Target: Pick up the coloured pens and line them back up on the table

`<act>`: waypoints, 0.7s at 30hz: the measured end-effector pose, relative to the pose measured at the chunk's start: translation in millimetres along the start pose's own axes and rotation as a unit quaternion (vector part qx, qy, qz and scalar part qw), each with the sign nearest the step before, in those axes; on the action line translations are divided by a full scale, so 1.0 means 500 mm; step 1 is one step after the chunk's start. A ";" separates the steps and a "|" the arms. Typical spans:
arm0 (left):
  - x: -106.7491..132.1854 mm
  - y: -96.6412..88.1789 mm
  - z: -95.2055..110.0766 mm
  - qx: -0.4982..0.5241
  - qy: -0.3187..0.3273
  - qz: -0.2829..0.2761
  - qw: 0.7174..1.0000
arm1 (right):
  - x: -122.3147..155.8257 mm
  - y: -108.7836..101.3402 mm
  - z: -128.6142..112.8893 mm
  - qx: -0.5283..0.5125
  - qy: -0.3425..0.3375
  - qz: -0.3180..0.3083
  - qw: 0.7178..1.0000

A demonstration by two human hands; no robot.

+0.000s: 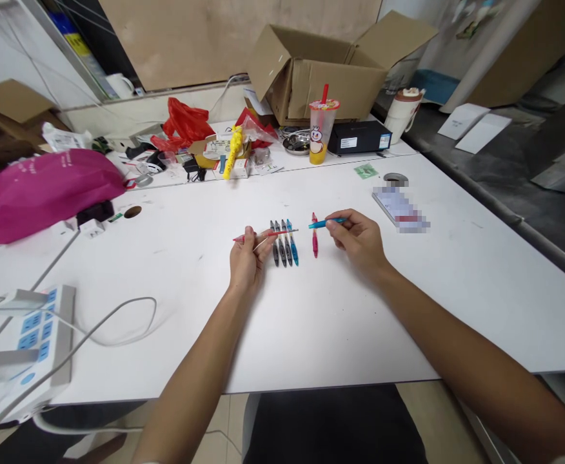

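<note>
1. The white tabletop (340, 322) carries everything. One tabletop, with clutter well back from the work.
2. Two hands, both the person's own. The left hand (246, 261) sits left of the pens and the right hand (357, 241) sits right of them.
3. A row of pens (284, 243) lies between the hands: four side by side, three dark and one blue, touching or nearly so. Risk: either wrist, resting close by, could nudge them and set them rolling.
4. One red pen (314, 237) lies alone just right of the row, near the right hand. It is loose and round, so it could roll if bumped.
5. One blue pen barrel (322, 223) is pinched in the right fingers (340, 225) and held above the red pen, tip pointing left.
6. One thin red refill (285, 232) is clamped in the left fingers (256, 240), its tip reaching right across the row. It looks slender, so too hard a squeeze or a skewed meeting with the barrel might bend it. A paler sliver under the same hand is too small to identify.
</note>
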State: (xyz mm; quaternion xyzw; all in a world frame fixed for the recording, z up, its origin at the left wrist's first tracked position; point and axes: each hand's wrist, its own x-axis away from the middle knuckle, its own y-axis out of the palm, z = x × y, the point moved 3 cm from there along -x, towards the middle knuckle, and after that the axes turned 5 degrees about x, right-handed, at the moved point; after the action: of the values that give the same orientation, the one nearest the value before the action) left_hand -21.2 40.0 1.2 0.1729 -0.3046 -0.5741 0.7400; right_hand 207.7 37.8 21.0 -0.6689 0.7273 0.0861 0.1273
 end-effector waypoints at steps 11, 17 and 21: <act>0.001 0.004 -0.018 -0.049 0.017 -0.071 0.996 | 0.014 0.026 0.035 -0.097 0.129 -0.066 0.985; 0.010 0.009 -0.020 -0.075 0.032 -0.094 0.992 | 0.027 0.042 0.032 0.093 0.086 -0.118 0.985; 0.009 0.010 -0.019 -0.083 0.038 -0.095 0.991 | 0.025 0.036 0.029 0.109 0.084 -0.085 0.987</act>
State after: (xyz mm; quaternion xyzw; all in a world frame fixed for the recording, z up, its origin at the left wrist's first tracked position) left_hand -10.8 36.0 -1.7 0.1611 -0.2097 -0.6578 0.7053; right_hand 189.9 31.8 2.5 -0.7156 0.6806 -0.0615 0.1444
